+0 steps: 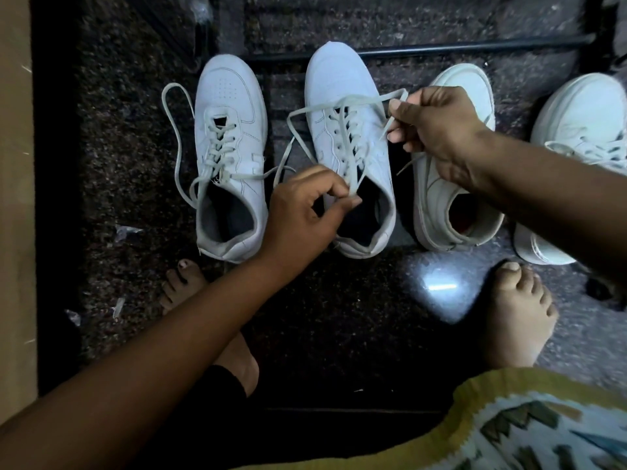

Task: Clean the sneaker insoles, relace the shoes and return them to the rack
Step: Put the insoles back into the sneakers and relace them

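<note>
Patterned fabric (543, 432) with a yellow border filled the lower right corner and was cut off by the frame edge. Both forearms entered from the frame edges. The right forearm hid the near left part of the fourth sneaker (583, 110), whose right side was also cut off. The right hand (437, 134) covered part of the third sneaker (437, 198). The left hand (305, 212) hid the near left collar of the second sneaker (342, 79).

Dim light made the shoe openings hard to read. The leftmost sneaker (227, 93) and the second sneaker showed only dark interiors, and no insole could be made out. The third sneaker showed a reddish lining.

All four white sneakers stood on the dark speckled floor (135, 147), toes toward a black metal bar (441, 49). The left fingers (334, 184) were curled and pinched the shoelace (305, 111) near the top eyelets of the second sneaker. The right fingers (400, 111) were curled and pinched the same lace to the right of that sneaker.
</note>
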Motion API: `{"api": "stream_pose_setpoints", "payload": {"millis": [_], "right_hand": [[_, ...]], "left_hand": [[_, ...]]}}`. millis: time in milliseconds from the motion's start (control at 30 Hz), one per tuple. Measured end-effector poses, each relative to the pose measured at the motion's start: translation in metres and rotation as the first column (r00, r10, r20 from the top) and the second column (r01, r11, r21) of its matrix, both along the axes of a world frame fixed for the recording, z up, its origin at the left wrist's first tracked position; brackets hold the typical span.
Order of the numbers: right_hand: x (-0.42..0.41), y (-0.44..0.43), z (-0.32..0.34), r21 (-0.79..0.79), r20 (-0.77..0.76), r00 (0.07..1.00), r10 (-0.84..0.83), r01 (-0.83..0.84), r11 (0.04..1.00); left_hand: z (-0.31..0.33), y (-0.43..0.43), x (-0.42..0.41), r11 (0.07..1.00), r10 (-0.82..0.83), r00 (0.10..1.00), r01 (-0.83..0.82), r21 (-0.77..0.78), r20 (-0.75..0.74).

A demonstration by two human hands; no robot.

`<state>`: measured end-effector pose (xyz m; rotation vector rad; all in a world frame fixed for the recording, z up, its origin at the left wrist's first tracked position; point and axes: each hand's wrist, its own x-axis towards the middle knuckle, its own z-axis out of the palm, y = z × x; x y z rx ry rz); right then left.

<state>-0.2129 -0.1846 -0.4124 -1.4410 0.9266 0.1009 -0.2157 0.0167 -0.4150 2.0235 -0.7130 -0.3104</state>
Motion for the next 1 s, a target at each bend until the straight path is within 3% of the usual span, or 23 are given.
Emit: {"api": "stream_pose_setpoints", "payload": {"millis": [200, 367, 400, 500, 633, 667, 700, 767, 867, 933, 1000], "right_hand": [[-0.012, 0.002, -0.005, 0.047, 0.013, 1.000, 0.008, -0.008, 0.999], [-0.016, 0.004, 0.000, 0.003, 0.027, 0.999, 0.044, -0.045, 0.999], [-0.017, 0.004, 0.001, -0.032, 0.026, 0.998, 0.050, -0.049, 0.998], [-0.028, 0.012, 0.011, -0.218, 0.135, 0.978, 0.160, -0.128, 0.967], [-0.050, 0.037, 0.035, -0.413, 0.276, 0.792, 0.545, -0.414, 0.811], [-0.052, 0.043, 0.036, -0.434, 0.296, 0.775, 0.558, -0.411, 0.801], [-0.052, 0.047, 0.037, -0.391, 0.339, 0.801, 0.494, -0.357, 0.848], [-0.049, 0.048, 0.042, -0.170, 0.443, 0.875, 0.194, -0.131, 0.977], [-0.047, 0.034, 0.059, -0.008, 0.447, 0.890, -0.091, 0.105, 0.994], [-0.052, 0.025, 0.064, 0.087, 0.433, 0.884, -0.176, 0.153, 0.984], [-0.056, 0.018, 0.070, 0.162, 0.403, 0.882, -0.246, 0.196, 0.967]], "left_hand": [[0.002, 0.005, 0.003, 0.949, 0.250, 0.917, -0.296, -0.110, -0.311], [0.016, -0.005, 0.011, 0.818, 0.345, 0.708, -0.549, -0.173, -0.616], [0.019, -0.006, 0.013, 0.807, 0.327, 0.701, -0.556, -0.198, -0.634], [0.039, -0.011, 0.018, 0.860, 0.198, 0.786, -0.427, -0.281, -0.586], [0.069, -0.031, 0.028, 0.922, -0.090, 0.869, -0.111, -0.370, -0.487], [0.074, -0.037, 0.033, 0.926, -0.164, 0.866, -0.030, -0.375, -0.473], [0.077, -0.042, 0.038, 0.928, -0.221, 0.850, 0.032, -0.371, -0.479], [0.074, -0.053, 0.048, 0.945, -0.244, 0.845, 0.097, -0.313, -0.476], [0.047, -0.056, 0.061, 0.955, -0.294, 0.938, 0.294, -0.027, -0.181], [0.026, -0.050, 0.065, 0.831, -0.506, 0.862, 0.491, 0.263, -0.008], [0.014, -0.043, 0.065, 0.695, -0.634, 0.771, 0.533, 0.482, 0.061]]}}
